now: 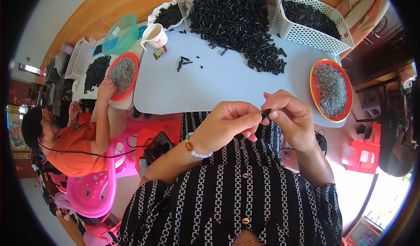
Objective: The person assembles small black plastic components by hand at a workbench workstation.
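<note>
Just past the table's near edge, my left hand (227, 125) and my right hand (291, 119) meet fingertip to fingertip. Both pinch a small black cylindrical piece (265, 113), mostly covered by the fingers. Whether it is one part or two joined cannot be made out. Beyond my hands, a big heap of short black tube-like pieces (229, 16) spreads over the white table (210, 93). A few loose black pieces (183, 62) lie to the left of it. At the right, a red plate with a yellow rim (313, 90) holds many small greyish, translucent bits.
A white perforated basket (345, 45) of black pieces stands at the far right. A cup (155, 37), a scalloped white bowl (151, 20) and a green colander (119, 35) are far left. Another person in orange (81, 147) reaches into a red plate (136, 69) beside a pink chair (94, 193).
</note>
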The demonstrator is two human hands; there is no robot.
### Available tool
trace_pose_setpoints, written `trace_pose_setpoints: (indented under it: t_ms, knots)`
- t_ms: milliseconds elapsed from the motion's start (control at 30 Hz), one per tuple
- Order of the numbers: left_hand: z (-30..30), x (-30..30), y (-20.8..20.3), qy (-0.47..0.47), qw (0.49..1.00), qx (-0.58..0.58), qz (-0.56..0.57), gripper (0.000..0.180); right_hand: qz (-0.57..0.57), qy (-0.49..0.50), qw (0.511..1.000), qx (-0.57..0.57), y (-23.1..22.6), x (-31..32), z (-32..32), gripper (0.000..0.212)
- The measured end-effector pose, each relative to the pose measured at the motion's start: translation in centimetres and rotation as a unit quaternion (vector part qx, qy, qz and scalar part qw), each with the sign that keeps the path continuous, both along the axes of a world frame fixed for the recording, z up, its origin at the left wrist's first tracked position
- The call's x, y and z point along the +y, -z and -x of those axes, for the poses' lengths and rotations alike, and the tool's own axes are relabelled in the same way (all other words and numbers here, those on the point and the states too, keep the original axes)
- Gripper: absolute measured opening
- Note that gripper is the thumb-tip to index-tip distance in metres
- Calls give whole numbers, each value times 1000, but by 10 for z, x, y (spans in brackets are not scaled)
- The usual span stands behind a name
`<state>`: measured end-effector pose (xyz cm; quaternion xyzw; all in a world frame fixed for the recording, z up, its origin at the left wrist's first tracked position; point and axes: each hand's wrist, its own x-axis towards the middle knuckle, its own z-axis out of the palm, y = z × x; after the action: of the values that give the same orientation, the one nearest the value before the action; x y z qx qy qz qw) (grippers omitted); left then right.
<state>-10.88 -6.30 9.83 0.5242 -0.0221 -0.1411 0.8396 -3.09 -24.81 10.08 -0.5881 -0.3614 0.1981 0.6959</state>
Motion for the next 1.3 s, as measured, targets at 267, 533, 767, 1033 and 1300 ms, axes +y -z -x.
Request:
trace_pose_setpoints:
  t_ms: [267, 533, 767, 1033, 1300]
  knots:
    - [0, 0, -6, 26, 996, 75, 38, 24, 1, 3, 1000, -8, 1, -2, 1, 19]
    - [4, -6, 5, -17, 990, 88, 106, 17, 81, 118, 960, -242, -1, -1, 7, 38]
    - [6, -12, 6, -16, 992, 65, 109, 17, 74, 146, 922, -350, 1, 0, 15, 27]
    - [6, -15, 10, 0, 974, 79, 214, 16, 58, 138, 929, -338, 6, 3, 17, 28]
    - [7, -15, 12, 35, 951, 105, 287, 16, 23, 108, 950, -292, 5, 3, 15, 33]
